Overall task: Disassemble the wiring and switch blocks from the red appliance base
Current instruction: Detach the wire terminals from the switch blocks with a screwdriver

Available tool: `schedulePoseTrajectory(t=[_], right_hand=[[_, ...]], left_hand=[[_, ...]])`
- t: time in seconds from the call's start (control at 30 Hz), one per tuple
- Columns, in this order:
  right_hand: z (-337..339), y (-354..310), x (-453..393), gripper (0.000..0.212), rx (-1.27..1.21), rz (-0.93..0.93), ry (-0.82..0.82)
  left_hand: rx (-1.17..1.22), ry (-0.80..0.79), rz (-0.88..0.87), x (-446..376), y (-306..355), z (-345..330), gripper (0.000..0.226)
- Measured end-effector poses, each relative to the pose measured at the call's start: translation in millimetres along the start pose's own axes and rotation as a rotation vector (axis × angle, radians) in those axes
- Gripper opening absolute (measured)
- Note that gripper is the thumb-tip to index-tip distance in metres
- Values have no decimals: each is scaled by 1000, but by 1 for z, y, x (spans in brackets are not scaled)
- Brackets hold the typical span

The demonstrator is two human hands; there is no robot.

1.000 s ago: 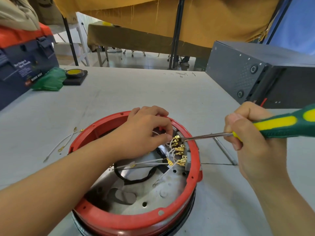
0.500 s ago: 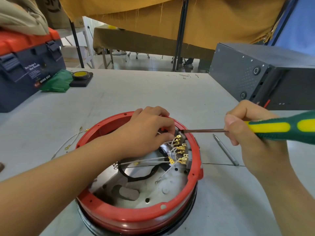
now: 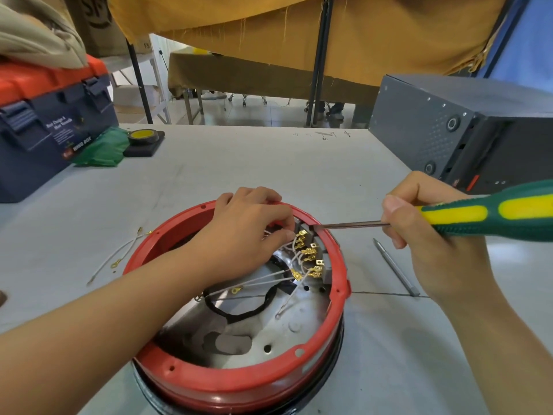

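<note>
Brass terminals (image 3: 308, 253) crowd below the screwdriver (image 3: 449, 218) tip. Right hand (image 3: 434, 235) grips it; left hand (image 3: 251, 232) pinches wires (image 3: 263, 280). I'd lever the switch block (image 3: 324, 265) gently.

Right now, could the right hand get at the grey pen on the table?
Probably not at once: the right hand grips the screwdriver, tip at the switch blocks. The pen lies bare just below it, so nothing else blocks it.
</note>
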State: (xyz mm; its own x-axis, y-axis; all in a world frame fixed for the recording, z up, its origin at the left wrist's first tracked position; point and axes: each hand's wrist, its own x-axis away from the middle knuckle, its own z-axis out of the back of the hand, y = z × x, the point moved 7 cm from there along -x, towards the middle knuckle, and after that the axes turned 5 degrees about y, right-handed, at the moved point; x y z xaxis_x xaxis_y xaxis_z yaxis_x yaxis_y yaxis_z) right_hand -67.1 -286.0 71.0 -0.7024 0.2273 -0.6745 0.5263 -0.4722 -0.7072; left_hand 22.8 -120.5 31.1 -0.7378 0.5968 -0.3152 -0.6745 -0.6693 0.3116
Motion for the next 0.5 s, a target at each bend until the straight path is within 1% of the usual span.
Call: schedulePoseTrajectory(t=[0.1, 0.2, 0.37, 0.5], right_hand=[[0, 2, 2, 31, -9, -2, -6], [-3, -1, 4, 30, 3, 19, -34], [-8, -10, 6, 30, 49, 97, -75], [-13, -18, 11, 28, 109, 161, -75]], left_hand=[[12, 3, 0, 0, -1, 0, 10], [18, 2, -2, 0, -1, 0, 7], [17, 6, -4, 0, -1, -1, 8], [17, 6, -12, 1, -1, 0, 9]])
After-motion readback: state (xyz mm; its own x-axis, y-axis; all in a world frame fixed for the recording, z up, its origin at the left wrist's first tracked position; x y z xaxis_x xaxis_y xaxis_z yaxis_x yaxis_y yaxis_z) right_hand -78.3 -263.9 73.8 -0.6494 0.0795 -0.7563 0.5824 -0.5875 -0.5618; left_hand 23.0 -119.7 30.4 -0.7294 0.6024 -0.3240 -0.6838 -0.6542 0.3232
